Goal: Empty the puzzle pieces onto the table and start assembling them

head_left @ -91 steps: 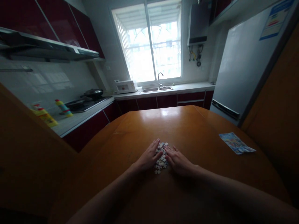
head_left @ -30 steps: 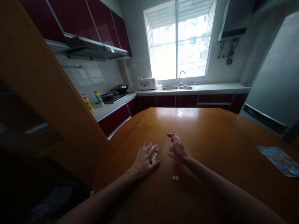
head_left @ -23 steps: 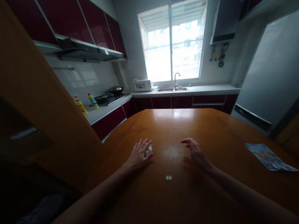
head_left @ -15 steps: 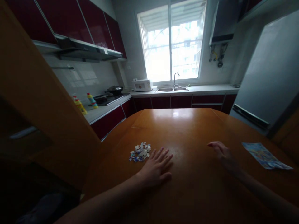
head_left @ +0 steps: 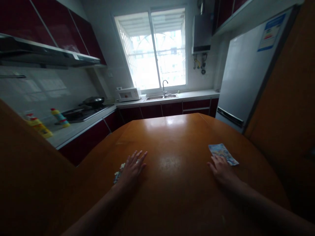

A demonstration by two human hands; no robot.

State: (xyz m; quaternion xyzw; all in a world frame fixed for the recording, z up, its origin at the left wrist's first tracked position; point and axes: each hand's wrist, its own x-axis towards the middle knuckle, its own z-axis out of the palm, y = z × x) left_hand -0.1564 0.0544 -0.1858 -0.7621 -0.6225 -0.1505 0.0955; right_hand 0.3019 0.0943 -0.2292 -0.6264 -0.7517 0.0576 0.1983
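My left hand (head_left: 133,167) lies flat on the wooden table (head_left: 177,137), fingers spread, covering part of a small heap of jigsaw pieces (head_left: 118,171) that shows at its left edge. My right hand (head_left: 221,169) rests palm down to the right, fingers stretched out, fingertips on the near edge of a colourful printed sheet (head_left: 222,153). Neither hand holds anything.
Beyond the table runs a kitchen counter with a sink (head_left: 161,96), a white microwave (head_left: 128,94), a hob with a pan (head_left: 93,101) and bottles (head_left: 60,118) at the left. A tall fridge (head_left: 243,75) stands at the right.
My left hand slid the heap of pieces to the left, swept back over the single stray piece, and now covers part of the heap. My right hand left the heap and reached right to the printed sheet.
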